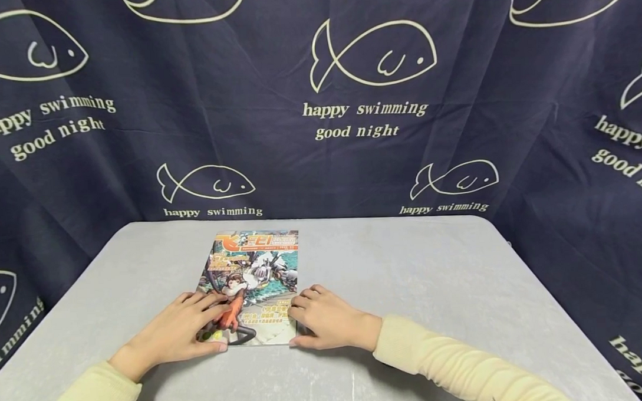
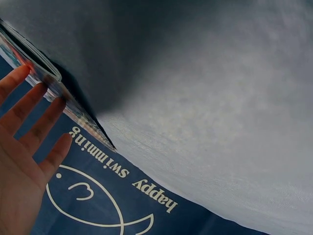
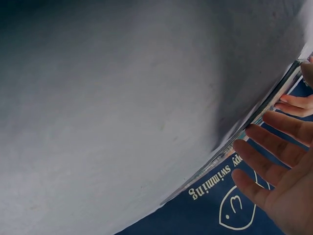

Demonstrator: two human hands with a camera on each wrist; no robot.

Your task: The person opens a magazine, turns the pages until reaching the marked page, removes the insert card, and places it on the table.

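Observation:
A magazine (image 1: pixel 265 273) with a colourful illustrated cover and orange lettering lies on the grey table, left of the middle. My left hand (image 1: pixel 182 326) rests at its lower left, fingers over the cover and thumb near the bottom corner. On the opposite side, the fingers of my right hand (image 1: pixel 327 318) touch the right edge, with the thumb by the lower right corner. Both wrist views look along the magazine's thin side: the left hand (image 2: pixel 24 156) has its fingers extended and spread against it, and the right hand (image 3: pixel 283 161) shows straight, parted fingers along the other edge.
The grey table (image 1: pixel 408 268) has rounded far corners and extends on both sides of the magazine. Behind it hangs a dark blue curtain (image 1: pixel 276 137) printed with fish outlines and words, which also runs along the left and right sides.

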